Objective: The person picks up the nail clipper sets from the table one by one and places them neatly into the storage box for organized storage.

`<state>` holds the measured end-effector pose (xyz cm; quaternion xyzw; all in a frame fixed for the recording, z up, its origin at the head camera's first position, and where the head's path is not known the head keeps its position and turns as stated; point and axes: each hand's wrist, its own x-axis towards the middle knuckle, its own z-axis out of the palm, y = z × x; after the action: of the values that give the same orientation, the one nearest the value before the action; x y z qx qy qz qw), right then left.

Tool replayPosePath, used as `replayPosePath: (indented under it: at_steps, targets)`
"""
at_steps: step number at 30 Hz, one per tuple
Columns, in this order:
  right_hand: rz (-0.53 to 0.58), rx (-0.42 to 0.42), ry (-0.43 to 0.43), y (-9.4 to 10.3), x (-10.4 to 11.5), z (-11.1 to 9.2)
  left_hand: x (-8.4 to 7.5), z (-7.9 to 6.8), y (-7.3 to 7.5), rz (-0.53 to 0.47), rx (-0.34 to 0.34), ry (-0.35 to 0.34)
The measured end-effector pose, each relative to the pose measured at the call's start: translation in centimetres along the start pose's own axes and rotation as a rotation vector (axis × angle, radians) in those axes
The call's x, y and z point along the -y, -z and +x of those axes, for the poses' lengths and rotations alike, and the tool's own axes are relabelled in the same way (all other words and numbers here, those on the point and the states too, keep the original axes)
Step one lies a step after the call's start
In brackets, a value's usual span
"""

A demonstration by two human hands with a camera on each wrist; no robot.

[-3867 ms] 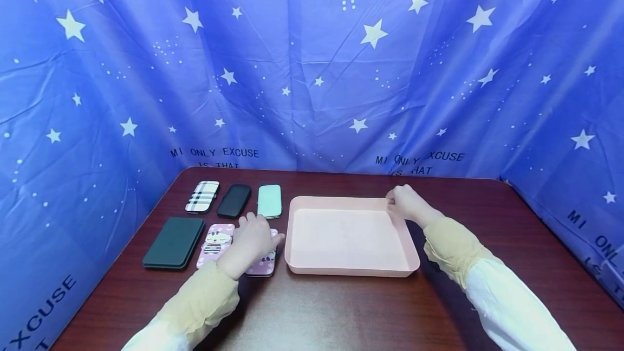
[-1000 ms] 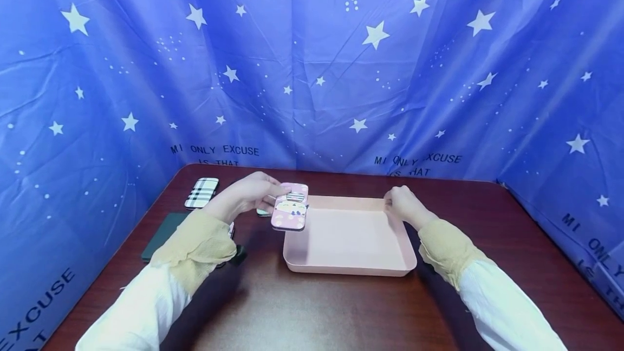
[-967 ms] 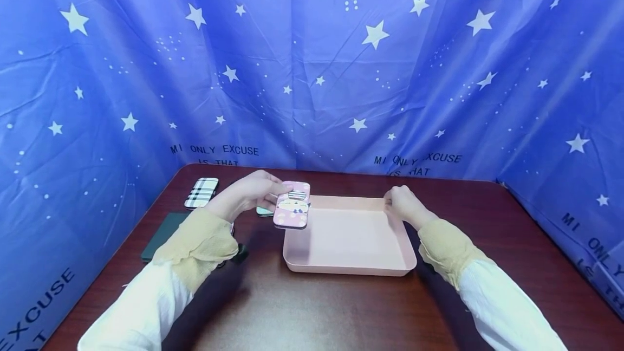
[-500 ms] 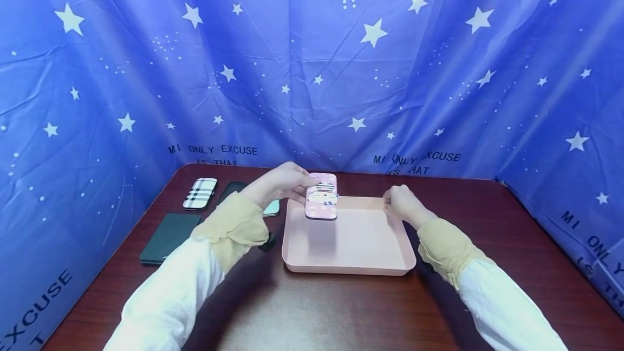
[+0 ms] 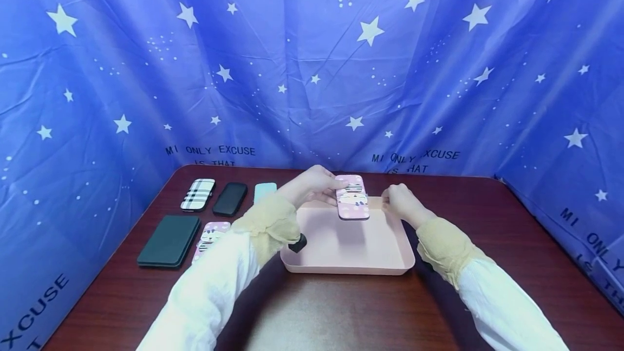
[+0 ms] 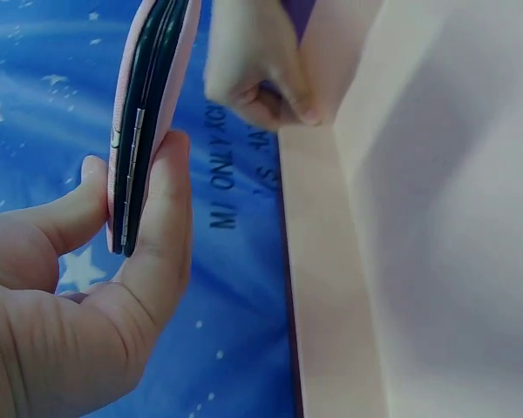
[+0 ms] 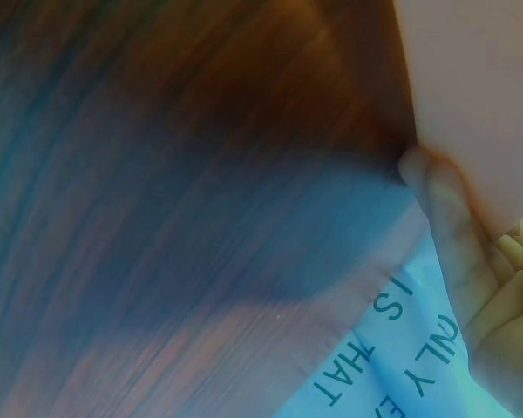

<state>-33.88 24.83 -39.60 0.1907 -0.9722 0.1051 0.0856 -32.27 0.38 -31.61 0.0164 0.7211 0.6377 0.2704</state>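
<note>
Head view shows the left hand (image 5: 312, 184) reaching across the middle of the frame with a pink cartoon-print phone case (image 5: 352, 204) pinched at its near edge, so that the case hangs face up above the far part of the pink tray (image 5: 390, 256), clear of the tray floor; its shadow falls on the floor just below it. Left wrist view gives the grip edge-on: the thumb (image 6: 57, 222) lies on one face and a finger (image 6: 161, 231) on the other, so the case (image 6: 144, 113) is clamped flat between them rather than wrapped, which leaves its far end free to go down first.

To the right of centre, the right hand (image 5: 402, 203) sits at the tray's far right corner with fingers curled over the rim; judging by that hold, it steadies the tray against sliding on the smooth dark wooden table (image 5: 341, 313). Right wrist view is blurred, but shows fingers (image 7: 444, 218) against the tray wall (image 7: 479, 87), with the table beyond.

At middle left of the head view the other cases lie flat in two rows, apart from one another: a plaid case (image 5: 197, 195), a black case (image 5: 230, 199) and a mint-green case (image 5: 264, 190) at the back, the last partly hidden by the left sleeve; a dark folio case (image 5: 168, 233) and a second pink cartoon case (image 5: 209, 236) in front. Blue star-print cloth (image 5: 312, 58) walls the table on three sides.
</note>
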Motion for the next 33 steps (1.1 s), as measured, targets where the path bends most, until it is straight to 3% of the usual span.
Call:
replayPosePath:
  at_steps: [7,20,25,33]
  targets:
    - [-0.003,0.005,-0.017,-0.2,0.0,0.1,0.7,1.2,-1.9,-0.011,-0.003,0.008]
    - [-0.022,-0.005,0.05,0.5,0.4,-0.2,3.1,3.0,-4.9,0.114,0.114,0.08]
    - [-0.009,0.001,0.054,0.5,0.4,0.0,3.9,3.6,-6.0,0.151,0.092,0.11]
    - [0.023,0.015,0.014,0.6,0.3,0.1,4.4,4.3,-7.3,0.145,0.041,0.09]
